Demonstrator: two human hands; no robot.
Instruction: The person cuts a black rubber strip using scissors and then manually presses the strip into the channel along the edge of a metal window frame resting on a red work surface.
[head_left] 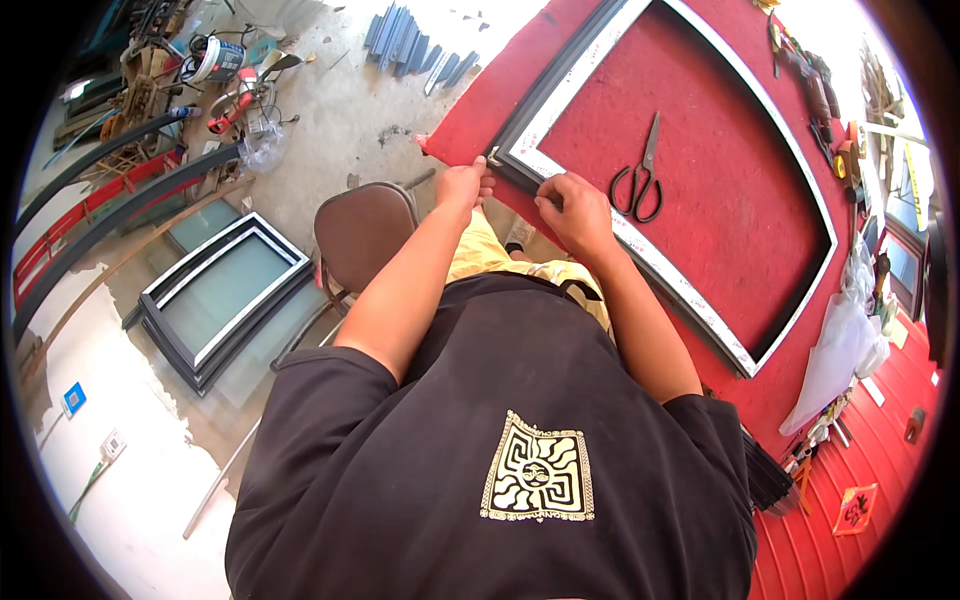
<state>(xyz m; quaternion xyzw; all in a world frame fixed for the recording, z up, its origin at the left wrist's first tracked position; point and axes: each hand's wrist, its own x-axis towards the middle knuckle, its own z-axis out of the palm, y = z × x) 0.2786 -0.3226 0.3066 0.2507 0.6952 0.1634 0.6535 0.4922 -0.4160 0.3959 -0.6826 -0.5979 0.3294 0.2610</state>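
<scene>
A window frame with a white film-covered face and dark sides lies on a red-covered table. My left hand is closed at the frame's near left corner, thumb and fingers pinched together. Something small and pale shows at its fingertips, too small to name. Against the frame's near edge, a little to the right, my right hand is curled closed; whatever its fingers hold is hidden. Inside the frame lies a pair of black-handled scissors, blades pointing away from me.
A brown chair stands left of the table. Glazed frames lean beyond it. Dark profile pieces lie on the floor ahead. Hand tools and a clear plastic bag line the table's right side.
</scene>
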